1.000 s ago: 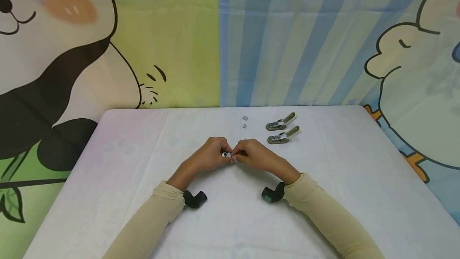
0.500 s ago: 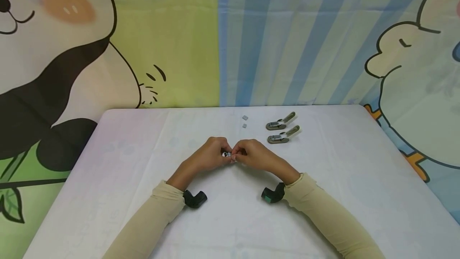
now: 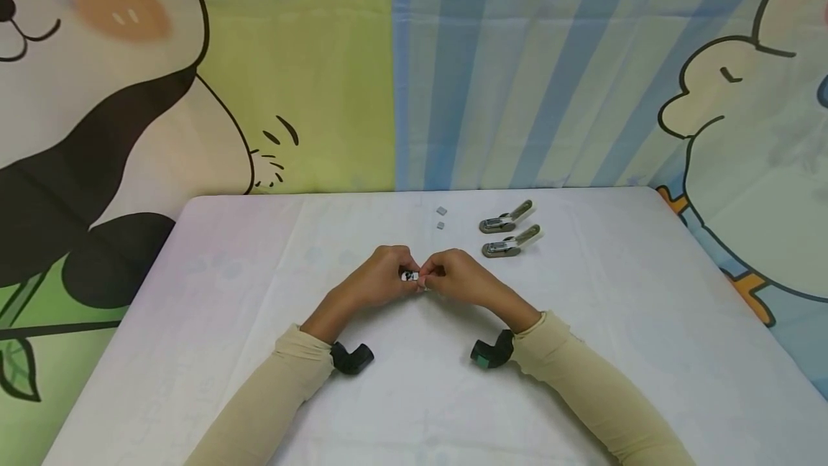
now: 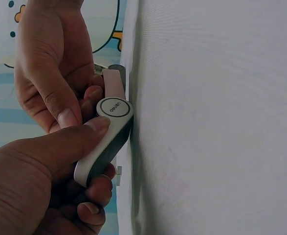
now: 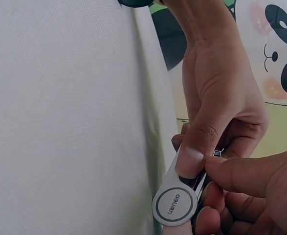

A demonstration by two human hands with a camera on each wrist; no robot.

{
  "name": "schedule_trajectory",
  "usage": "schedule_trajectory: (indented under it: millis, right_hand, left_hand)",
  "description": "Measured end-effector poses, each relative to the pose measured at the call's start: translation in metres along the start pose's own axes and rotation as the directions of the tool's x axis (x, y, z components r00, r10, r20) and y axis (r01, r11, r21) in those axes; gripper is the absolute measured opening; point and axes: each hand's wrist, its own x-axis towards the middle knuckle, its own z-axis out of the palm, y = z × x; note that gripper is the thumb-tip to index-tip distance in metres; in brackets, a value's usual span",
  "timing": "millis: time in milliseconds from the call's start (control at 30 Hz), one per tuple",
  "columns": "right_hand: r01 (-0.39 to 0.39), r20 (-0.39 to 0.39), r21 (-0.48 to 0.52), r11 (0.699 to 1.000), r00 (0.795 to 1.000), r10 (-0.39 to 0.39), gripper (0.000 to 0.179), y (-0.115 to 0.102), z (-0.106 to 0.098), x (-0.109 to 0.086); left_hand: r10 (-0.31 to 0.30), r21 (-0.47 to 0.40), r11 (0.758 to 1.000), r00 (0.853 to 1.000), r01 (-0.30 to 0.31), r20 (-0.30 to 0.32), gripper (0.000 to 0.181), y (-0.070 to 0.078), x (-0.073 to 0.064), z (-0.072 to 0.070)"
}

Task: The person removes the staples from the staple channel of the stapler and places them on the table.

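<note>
My left hand (image 3: 375, 279) grips a small white and dark stapler (image 4: 106, 142) with a round "deli" disc and a pale pink arm. In the left wrist view, the left thumb (image 4: 97, 125) presses beside that disc. My right hand (image 3: 462, 279) meets it from the other side, thumb and fingertips drawn together at the stapler's edge. A small shiny strip, like staples (image 5: 216, 153), shows at the right thumb tip in the right wrist view, mostly hidden by fingers. Both hands are close over the white table.
Two olive staplers (image 3: 497, 225) (image 3: 502, 248) lie with raised arms at the back right. Left of them are two small grey staple blocks (image 3: 441, 211) (image 3: 440, 225). A printed cloth (image 3: 517, 78) hangs behind the table's far edge (image 3: 362, 194).
Both hands stay almost in place. The stapler has turned slightly in the left hand, and the right fingertips have shifted a little.
</note>
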Motion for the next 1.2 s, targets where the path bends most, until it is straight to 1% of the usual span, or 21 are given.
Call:
schedule_trajectory:
  millis: [67, 133, 233, 367, 433, 500, 567, 633, 800, 900, 1033, 1100, 1200]
  right_hand:
    - [-0.005, -0.007, 0.014, 1.0, 1.0, 0.005, 0.007, 0.0, 0.001, 0.0]
    - [0.019, -0.022, 0.008, 1.0, 1.0, -0.019, 0.005, 0.0, 0.002, 0.0]
    - [0.113, -0.056, -0.062, 0.992, 0.992, -0.117, 0.004, 0.0, 0.003, -0.001]
    - [0.256, -0.088, -0.168, 0.952, 0.958, -0.273, 0.008, 0.0, 0.002, -0.002]
    - [0.297, -0.085, -0.185, 0.937, 0.945, -0.317, 0.013, 0.0, 0.001, -0.003]
    - [0.326, -0.077, -0.205, 0.923, 0.935, -0.347, 0.016, 0.0, 0.001, -0.002]
    - [0.34, -0.069, -0.225, 0.913, 0.929, -0.362, 0.018, 0.0, 0.0, -0.002]
    - [0.341, -0.062, -0.244, 0.908, 0.929, -0.365, 0.018, -0.001, 0.0, -0.002]
    - [0.312, -0.04, -0.286, 0.906, 0.941, -0.337, 0.014, -0.002, -0.003, -0.004]
    - [0.314, -0.018, -0.301, 0.901, 0.942, -0.334, 0.013, -0.002, -0.007, -0.004]
    - [0.349, 0.032, -0.283, 0.894, 0.934, -0.355, 0.015, -0.002, -0.011, -0.004]
    - [0.366, 0.051, -0.269, 0.891, 0.929, -0.366, 0.016, -0.001, -0.012, -0.004]
    - [0.392, 0.061, -0.272, 0.879, 0.918, -0.391, 0.016, 0.0, -0.013, -0.003]
  left_hand:
    - [-0.001, -0.007, 1.0, 1.0, 0.001, 0.003, 0.011, 0.001, -0.001, 0.0]
    - [-0.003, -0.017, 1.0, 1.0, 0.003, 0.006, 0.01, 0.001, -0.001, -0.001]
    - [-0.009, -0.028, 1.0, 1.0, 0.009, 0.01, 0.009, 0.001, -0.001, -0.001]
    - [-0.009, -0.022, 1.0, 1.0, 0.01, 0.022, 0.009, -0.001, -0.001, -0.001]
    - [-0.011, -0.026, 1.0, 0.999, 0.012, 0.03, 0.009, -0.001, -0.001, -0.002]
    - [-0.028, -0.035, 0.999, 0.999, 0.029, 0.041, 0.01, -0.002, -0.001, -0.002]
    - [-0.047, -0.043, 0.998, 0.998, 0.049, 0.05, 0.01, -0.002, -0.002, -0.002]
    - [-0.064, -0.043, 0.997, 0.996, 0.067, 0.055, 0.01, -0.003, -0.002, -0.002]
    - [-0.099, -0.042, 0.994, 0.993, 0.102, 0.064, 0.012, -0.003, -0.002, -0.001]
    - [-0.133, -0.051, 0.989, 0.988, 0.137, 0.076, 0.014, -0.004, -0.003, -0.002]
    - [-0.165, -0.055, 0.984, 0.982, 0.171, 0.091, 0.015, -0.004, -0.003, -0.003]
    - [-0.165, -0.051, 0.984, 0.982, 0.171, 0.096, 0.015, -0.003, -0.003, -0.003]
    - [-0.161, -0.041, 0.985, 0.981, 0.166, 0.105, 0.014, -0.003, -0.002, -0.004]
